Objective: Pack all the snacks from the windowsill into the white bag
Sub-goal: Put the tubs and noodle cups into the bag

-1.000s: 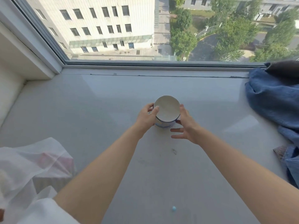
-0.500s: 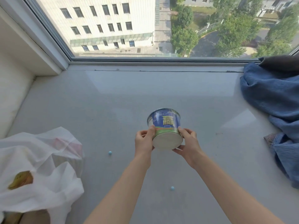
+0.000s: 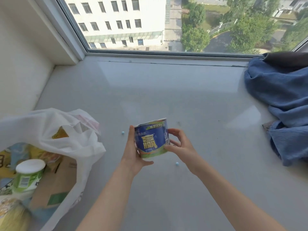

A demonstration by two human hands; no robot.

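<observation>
Blue snack tub (image 3: 152, 139) now lifted off sill and nearer us, left hand (image 3: 133, 150) and right hand (image 3: 180, 145) clasping its sides; white bag (image 3: 70, 139) next

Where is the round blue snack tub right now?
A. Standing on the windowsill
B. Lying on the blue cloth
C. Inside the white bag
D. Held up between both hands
D: the round blue snack tub sits between the left hand and right hand, clear of the grey windowsill.

Grey windowsill (image 3: 166, 97) — white bag (image 3: 55, 130) left, blue cloth (image 3: 275, 97) right, two blue beads (image 3: 123, 133)
</observation>
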